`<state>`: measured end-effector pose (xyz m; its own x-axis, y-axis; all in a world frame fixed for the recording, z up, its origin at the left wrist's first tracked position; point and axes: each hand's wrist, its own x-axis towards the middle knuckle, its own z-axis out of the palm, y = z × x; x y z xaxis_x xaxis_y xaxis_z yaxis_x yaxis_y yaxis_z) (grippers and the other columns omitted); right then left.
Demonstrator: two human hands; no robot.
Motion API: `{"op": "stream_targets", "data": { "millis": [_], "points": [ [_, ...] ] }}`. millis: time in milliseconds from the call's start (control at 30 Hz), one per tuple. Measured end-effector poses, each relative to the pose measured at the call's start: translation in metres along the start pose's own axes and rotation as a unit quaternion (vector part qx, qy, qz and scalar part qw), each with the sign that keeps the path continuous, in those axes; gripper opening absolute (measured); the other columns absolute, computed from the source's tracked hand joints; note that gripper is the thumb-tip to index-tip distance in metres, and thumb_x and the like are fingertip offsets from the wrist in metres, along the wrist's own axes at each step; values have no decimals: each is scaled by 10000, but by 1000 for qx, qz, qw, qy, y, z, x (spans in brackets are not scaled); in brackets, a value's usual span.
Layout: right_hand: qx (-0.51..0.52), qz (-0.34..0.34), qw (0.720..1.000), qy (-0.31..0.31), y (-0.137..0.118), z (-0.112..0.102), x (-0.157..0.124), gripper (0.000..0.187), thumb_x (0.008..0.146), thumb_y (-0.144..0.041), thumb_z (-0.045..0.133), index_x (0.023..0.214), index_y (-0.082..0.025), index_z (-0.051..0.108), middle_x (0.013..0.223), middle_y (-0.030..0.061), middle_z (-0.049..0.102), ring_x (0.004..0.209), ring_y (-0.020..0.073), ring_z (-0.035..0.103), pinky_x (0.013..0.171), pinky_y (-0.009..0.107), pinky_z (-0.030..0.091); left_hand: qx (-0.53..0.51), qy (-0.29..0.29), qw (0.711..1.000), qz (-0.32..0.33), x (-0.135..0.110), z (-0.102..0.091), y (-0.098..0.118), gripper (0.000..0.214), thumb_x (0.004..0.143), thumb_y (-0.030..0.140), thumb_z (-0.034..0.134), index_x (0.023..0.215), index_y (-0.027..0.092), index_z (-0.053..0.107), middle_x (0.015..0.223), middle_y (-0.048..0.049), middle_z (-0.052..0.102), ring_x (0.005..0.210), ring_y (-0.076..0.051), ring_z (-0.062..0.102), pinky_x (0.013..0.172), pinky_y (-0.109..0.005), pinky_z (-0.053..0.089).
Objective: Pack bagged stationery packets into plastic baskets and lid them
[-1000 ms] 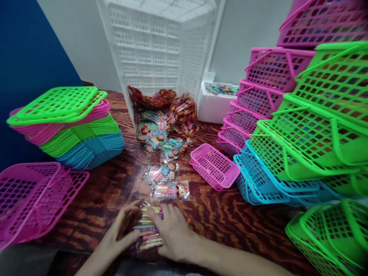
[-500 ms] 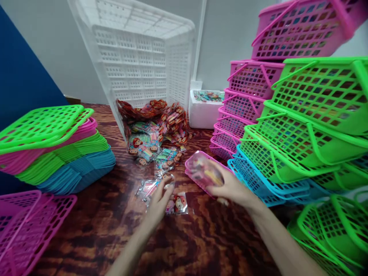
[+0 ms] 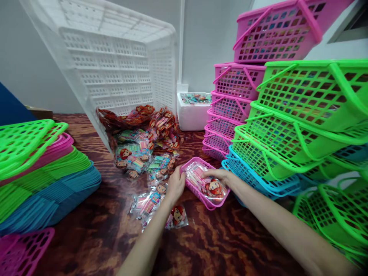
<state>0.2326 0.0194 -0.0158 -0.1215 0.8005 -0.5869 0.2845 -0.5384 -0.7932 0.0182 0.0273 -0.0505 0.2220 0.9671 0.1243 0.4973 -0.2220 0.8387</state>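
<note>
A small pink basket (image 3: 221, 199) lies on the wooden table (image 3: 218, 241) with clear toy packets (image 3: 211, 186) inside it. My left hand (image 3: 176, 185) grips the basket's left rim, fingers curled over it. My right hand (image 3: 218, 175) rests on the packets in the basket, fingers pressed on them. Loose packets (image 3: 149, 203) with cartoon faces lie just left of my left hand. More packets (image 3: 143, 138) spill from a tipped white crate (image 3: 115, 65) behind them.
Stacks of pink (image 3: 238, 96), green (image 3: 304, 115) and blue (image 3: 258, 180) handled baskets stand at the right. A pile of green, pink and blue lids (image 3: 43, 172) lies at the left. A white foam box (image 3: 192, 111) stands at the back. A pink lid (image 3: 20, 253) lies at the lower left.
Both hands left the bundle of packets near the table's front. My right hand carried packets into the small pink basket, and my left hand moved up to the basket's rim.
</note>
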Motion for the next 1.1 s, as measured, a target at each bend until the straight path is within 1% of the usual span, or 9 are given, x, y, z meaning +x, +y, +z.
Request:
{"op": "stream_targets", "data": {
  "millis": [100,200,300,367,533,733,867,967,1100],
  "points": [
    [-62,-26,998,7,-5,3,4,250,649,-291,788,824,-159,668,791,56,742,773,223,697,741,333,564,16,1,1000,0,-2,-1,2,345,939,186,401,1256,183,538,1170,-99,684,1099,-233,635,947,-331,447],
    [-135,-82,984,78,-7,16,0,432,619,-258,824,1009,-173,660,1035,60,733,1040,281,654,883,345,504,32,1,999,-1,-5,-2,3,327,926,162,395,1214,184,547,1126,-96,688,1059,-230,644,915,-323,457],
    [-203,-137,956,163,-3,29,-9,682,685,-298,790,1301,-185,520,1345,138,586,1298,337,482,1025,407,390,48,1,999,-1,-8,-4,3,305,910,144,390,1162,175,559,1072,-91,691,1003,-219,651,880,-307,463],
    [-278,-159,930,181,2,34,-12,715,770,-398,720,1389,-173,441,1393,180,536,1314,346,465,1039,441,362,55,0,998,2,-10,-5,4,304,906,138,383,1153,173,556,1070,-88,688,998,-210,649,878,-295,459],
    [-358,-178,911,100,7,27,-6,542,838,-589,611,1206,-192,619,1191,83,682,1035,255,641,875,338,476,81,8,997,-3,-13,-1,11,297,912,140,361,1151,156,536,1088,-120,671,1031,-227,636,888,-313,448],
    [-404,-176,894,84,10,24,4,375,988,-440,436,907,-165,677,890,38,716,794,190,645,704,270,472,140,7,989,-37,-20,-4,17,202,904,142,377,1029,193,528,999,-102,672,945,-238,652,811,-312,439],
    [-453,-183,849,204,3,40,-10,294,990,-298,425,1170,-126,580,1104,186,650,1025,302,589,881,406,422,175,-5,984,-43,-24,-10,24,160,899,151,390,984,198,517,941,-97,672,907,-249,658,775,-317,426],
    [-503,-217,790,273,0,55,-27,363,979,-147,296,1249,-118,538,1207,233,574,1150,334,488,956,476,366,187,-9,981,-43,-25,-12,27,165,892,141,392,984,189,521,920,-106,675,899,-258,664,771,-323,423],
    [-567,-340,724,197,7,59,-38,304,1005,-273,389,1210,-188,597,1202,135,584,1106,270,492,967,402,396,197,-13,979,-45,-26,-12,29,169,894,147,393,995,184,524,938,-116,676,891,-261,667,762,-325,426]
  ]
}}
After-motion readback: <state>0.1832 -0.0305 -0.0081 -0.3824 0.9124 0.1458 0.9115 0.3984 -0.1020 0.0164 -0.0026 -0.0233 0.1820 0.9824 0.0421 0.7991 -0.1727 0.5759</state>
